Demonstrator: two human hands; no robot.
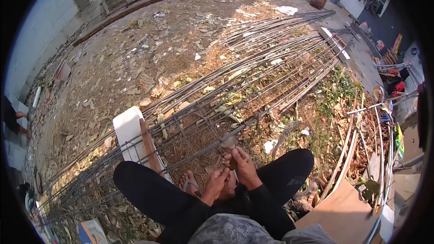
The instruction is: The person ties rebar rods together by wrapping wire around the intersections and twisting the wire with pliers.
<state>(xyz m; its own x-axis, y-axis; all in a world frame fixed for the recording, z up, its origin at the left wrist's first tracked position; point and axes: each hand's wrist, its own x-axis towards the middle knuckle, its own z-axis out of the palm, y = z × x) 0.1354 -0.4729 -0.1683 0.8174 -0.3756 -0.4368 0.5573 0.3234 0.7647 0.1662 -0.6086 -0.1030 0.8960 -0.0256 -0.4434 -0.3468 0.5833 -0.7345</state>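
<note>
The person squats over a long cage of rusty grey steel reinforcing bars (235,86) that lies on bare ground strewn with dry leaves and paper scraps, and both hands meet low between the knees at the near part of the cage. The left hand (216,181) is curled with its fingers closed, though what it pinches is hidden behind the fingers; the right hand (244,167) lies just beside and partly over it, fingers pressed together and pointing toward a bar crossing, and I cannot tell whether it grips wire or only the bar. The work in hand looks like binding a crossing of the cage — to do it well, the two hands would best stay tight against the joint, one steadying the bar while the other draws the tie snug, with the squat kept balanced so the bar does not shift. One sandalled foot (190,184) shows beside the hands, resting among the bars. Counting what can be counted: two hands, two black-trousered knees, one cage; its long bars are too many and too crowded to number exactly. One white rectangular block (128,129) props the cage at the near left, with one brown wooden plank (149,147) leaning against it. One flat sheet of brown board (343,212) lies at the lower right — and a bundle of curved thin rods (361,149) stands near it.
</note>
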